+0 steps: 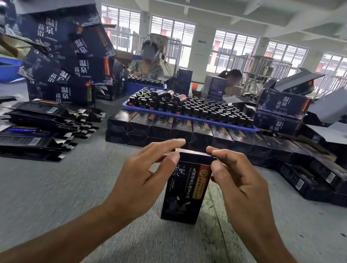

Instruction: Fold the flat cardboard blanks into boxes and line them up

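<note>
A large workshop with a row of barred windows [232,51] is seen behind a grey felt-covered table [48,214]. At the middle of the table a dark folded box [185,189] is stood upright on its end, its printed front turned to the camera. Its top edge is pinched from both sides. The left hand [141,175] is placed at the upper left corner, the thumb on the front and the index finger stretched over the top flap. The right hand [240,183] is placed at the upper right corner, thumb and index finger closed on the edge, the other fingers loosely curled.

Just behind the box, a row of finished boxes [189,133] is laid in two layers. A blue tray of dark bottles [188,107] is set on it. Flat blanks [35,127] are piled at the left, well apart from the box. Larger cartons [67,59] are stacked behind them. Two seated persons are seen at the far side.
</note>
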